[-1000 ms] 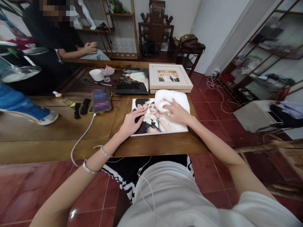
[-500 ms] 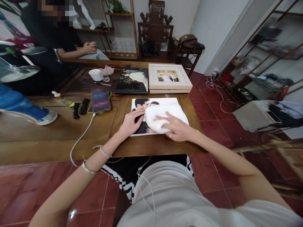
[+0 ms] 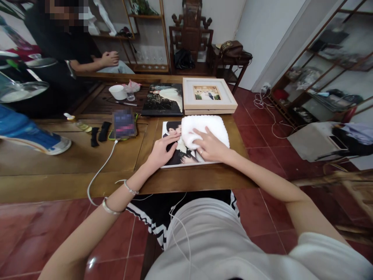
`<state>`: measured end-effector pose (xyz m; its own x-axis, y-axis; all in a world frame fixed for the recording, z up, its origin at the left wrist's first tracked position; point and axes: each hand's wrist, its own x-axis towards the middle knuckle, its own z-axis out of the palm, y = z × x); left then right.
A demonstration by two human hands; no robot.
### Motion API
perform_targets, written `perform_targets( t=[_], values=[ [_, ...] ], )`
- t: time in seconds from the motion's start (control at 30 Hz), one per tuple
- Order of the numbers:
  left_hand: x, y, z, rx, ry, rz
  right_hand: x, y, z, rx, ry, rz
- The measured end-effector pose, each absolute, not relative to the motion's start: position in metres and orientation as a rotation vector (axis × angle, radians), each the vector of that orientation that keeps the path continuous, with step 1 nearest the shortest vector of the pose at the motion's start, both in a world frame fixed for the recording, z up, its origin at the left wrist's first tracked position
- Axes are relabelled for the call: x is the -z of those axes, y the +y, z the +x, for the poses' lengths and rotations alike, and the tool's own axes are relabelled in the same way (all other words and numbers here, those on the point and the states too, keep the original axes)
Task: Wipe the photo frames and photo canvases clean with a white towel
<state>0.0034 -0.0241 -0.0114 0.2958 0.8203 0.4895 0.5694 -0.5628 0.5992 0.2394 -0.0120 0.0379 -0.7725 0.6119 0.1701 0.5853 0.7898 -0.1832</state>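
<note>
A photo panel [image 3: 172, 149] showing a couple lies flat near the table's front edge. My left hand [image 3: 164, 149] rests on its left side, fingers stretched out and holding nothing. On the panel's right half a folded white towel [image 3: 217, 128] covers much of the picture. My right hand [image 3: 210, 147] presses the towel down, some fingers spread over it and others tucked into its near edge. Behind the panel lie a dark wedding photo [image 3: 157, 103] and a pale wooden picture frame [image 3: 210, 109] with a small photo in it.
Left on the wooden table [image 3: 116, 165] are a charging phone [image 3: 124, 124], black strips [image 3: 99, 132], a small bottle [image 3: 80, 123], a blue and white pack [image 3: 35, 134] and a white cup [image 3: 117, 92]. A person with clasped hands [image 3: 110, 59] sits across the table.
My right hand has slid the towel away from me, toward the panel's far edge, uncovering more of the picture's lower part. My left hand has stayed in place.
</note>
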Motion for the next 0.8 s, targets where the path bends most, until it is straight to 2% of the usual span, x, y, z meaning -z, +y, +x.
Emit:
perform_targets(
  t=[0.17, 0.3, 0.4, 0.63, 0.8],
  values=[
    [0.010, -0.023, 0.002, -1.082, 1.248, 2.273, -0.049, -0.095, 0.249, -0.311, -2.875, -0.771],
    [0.010, -0.023, 0.001, -1.053, 1.231, 2.294, -0.059, -0.115, 0.259, -0.425, -2.909, -0.684],
    [0.010, -0.022, 0.001, -1.054, 1.231, 2.294, -0.059, -0.091, 0.266, -0.390, -2.837, -0.766],
    [0.011, -0.022, 0.002, -1.067, 1.231, 2.307, -0.049, 0.015, 0.263, -0.242, -2.637, -1.268],
    [0.008, -0.027, 0.003, -1.168, 1.324, 2.208, -0.044, 0.026, 0.231, -0.171, -2.681, -1.101]
  ],
)
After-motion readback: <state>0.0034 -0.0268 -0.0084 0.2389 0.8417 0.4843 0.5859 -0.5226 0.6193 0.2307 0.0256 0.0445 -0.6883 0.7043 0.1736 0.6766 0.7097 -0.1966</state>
